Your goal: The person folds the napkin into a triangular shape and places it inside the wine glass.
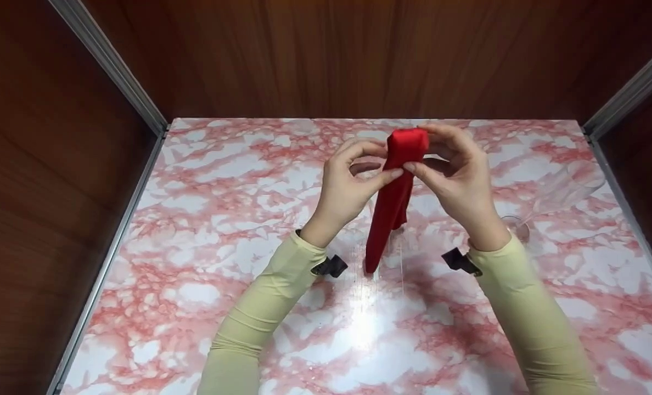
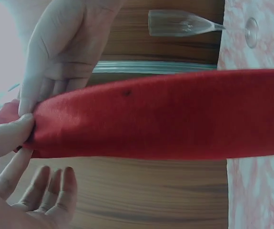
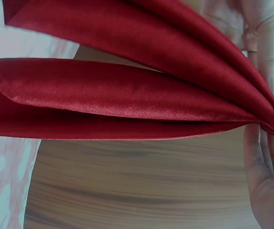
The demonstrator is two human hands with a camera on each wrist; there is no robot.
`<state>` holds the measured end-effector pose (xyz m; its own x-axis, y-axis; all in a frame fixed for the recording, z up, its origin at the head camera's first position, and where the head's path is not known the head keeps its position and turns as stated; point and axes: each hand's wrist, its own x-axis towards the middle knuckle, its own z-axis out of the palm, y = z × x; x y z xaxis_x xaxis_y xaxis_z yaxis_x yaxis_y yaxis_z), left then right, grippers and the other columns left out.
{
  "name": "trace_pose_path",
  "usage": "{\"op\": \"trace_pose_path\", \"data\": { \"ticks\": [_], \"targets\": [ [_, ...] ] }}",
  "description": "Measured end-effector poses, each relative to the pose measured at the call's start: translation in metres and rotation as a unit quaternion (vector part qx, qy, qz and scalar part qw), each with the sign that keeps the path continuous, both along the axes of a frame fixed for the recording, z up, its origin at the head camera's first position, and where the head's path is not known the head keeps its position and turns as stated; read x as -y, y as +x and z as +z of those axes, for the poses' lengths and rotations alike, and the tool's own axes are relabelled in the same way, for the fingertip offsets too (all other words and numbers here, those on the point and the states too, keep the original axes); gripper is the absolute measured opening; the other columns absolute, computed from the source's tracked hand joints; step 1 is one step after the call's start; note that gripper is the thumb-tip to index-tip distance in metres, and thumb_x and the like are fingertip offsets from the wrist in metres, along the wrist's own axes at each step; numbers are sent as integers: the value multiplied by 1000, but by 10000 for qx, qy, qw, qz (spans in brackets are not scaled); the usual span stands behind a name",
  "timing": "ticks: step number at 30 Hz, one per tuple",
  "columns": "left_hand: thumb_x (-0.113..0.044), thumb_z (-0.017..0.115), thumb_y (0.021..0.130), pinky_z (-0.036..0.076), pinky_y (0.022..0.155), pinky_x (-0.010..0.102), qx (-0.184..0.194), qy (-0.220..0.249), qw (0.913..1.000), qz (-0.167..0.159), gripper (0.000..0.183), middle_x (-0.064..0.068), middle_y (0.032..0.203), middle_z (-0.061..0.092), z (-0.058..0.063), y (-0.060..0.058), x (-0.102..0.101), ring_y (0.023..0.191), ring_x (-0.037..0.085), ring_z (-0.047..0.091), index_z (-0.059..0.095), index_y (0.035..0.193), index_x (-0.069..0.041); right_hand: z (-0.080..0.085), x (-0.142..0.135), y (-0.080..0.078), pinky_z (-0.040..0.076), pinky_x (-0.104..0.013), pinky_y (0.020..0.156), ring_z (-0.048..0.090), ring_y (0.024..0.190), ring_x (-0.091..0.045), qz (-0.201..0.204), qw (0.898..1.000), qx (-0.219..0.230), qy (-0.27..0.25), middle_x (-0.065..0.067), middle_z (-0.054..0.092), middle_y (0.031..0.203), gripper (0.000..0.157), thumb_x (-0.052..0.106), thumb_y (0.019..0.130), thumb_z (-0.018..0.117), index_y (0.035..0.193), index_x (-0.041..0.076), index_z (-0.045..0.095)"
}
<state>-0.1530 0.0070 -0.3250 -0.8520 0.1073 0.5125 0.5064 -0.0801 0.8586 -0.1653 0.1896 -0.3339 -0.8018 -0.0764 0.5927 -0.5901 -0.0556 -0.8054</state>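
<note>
The left hand [image 1: 348, 175] and the right hand [image 1: 463, 175] both grasp a length of red cloth [image 1: 390, 203] above the bench [image 1: 211, 230]. Each hand pinches the cloth between thumb and fingers, the two thumbs positioned close together at the front face. The top of the cloth forms a short, flat fold above the thumbs; the remainder hangs below as a narrow strip. In the right wrist view the hanging part divides into two pleated lengths, which gather at the fingers. Contact between the lower end and the bench cannot be determined.

One container is present: a clear stemmed glass [image 2: 179, 23]. It stands upright, its foot [image 2: 252, 33] on the bench, to the right of the right hand and apart from the cloth. The bowl is transparent; the wood panelling [image 1: 348, 55] shows through it. Each sleeve [image 1: 274, 291] carries a black fitting [image 1: 334, 266] at the cuff.
</note>
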Motion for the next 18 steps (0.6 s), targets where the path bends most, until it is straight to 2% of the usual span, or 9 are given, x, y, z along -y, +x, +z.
{"op": "trace_pose_path", "data": {
  "ticks": [4,12,18],
  "targets": [
    [5,77,76,52,85,44,-42,-101,9999,-78,21,18,99,67,2,1,1,93,16,65,67,94,10,1,1,1,54,-30,80,65,88,-24,46,10000,40,-73,-16,66,104,50,-16,73,74,120,-8,57],
    [7,76,76,54,81,37,7,102,9998,-168,19,14,89,66,-1,0,0,84,22,67,64,91,10,3,0,4,54,-32,81,65,88,-26,73,9999,127,53,-17,66,105,48,-12,74,75,119,-5,60],
    [7,75,76,55,79,40,78,284,9994,-194,21,13,88,64,-1,1,0,84,21,66,59,90,8,4,-4,6,53,-32,83,64,92,-27,284,9992,257,122,-19,65,108,49,-13,74,75,119,-5,60]
  ]
}}
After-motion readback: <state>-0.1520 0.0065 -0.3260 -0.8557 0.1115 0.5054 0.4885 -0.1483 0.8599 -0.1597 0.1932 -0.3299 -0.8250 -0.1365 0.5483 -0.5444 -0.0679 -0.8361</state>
